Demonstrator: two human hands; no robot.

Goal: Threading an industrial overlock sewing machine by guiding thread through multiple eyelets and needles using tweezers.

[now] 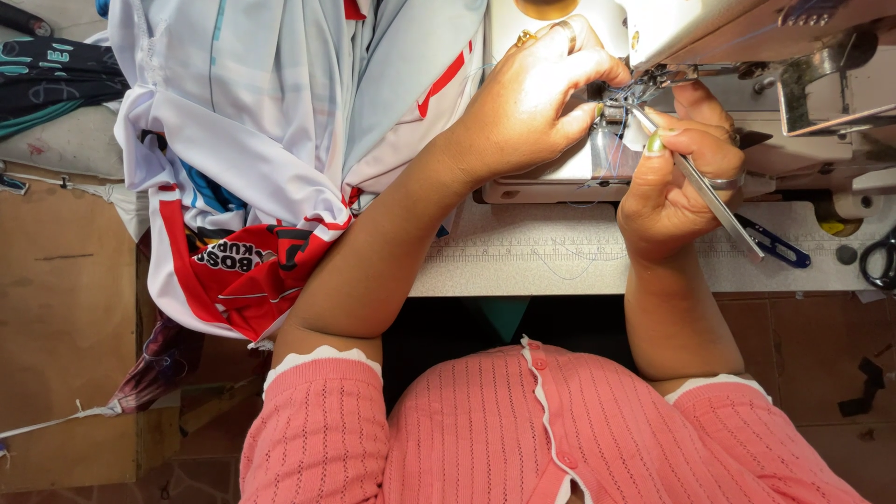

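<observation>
My right hand [674,177] grips thin metal tweezers [709,191], their tip pointed up at the needle area [618,110] of a white sewing machine [709,37]. My left hand [532,93] pinches dark thread right at the needle, fingertips close together, rings on two fingers. Both hands meet over the machine's metal bed [560,168]. The needle itself is mostly hidden by my fingers.
A heap of white, pale blue and red sportswear fabric [271,140] hangs off the table's left side. The table [523,266] has a printed ruler along its front edge. Blue thread snips [775,245] and black scissors [879,259] lie at the right. Dark fabric [47,75] lies far left.
</observation>
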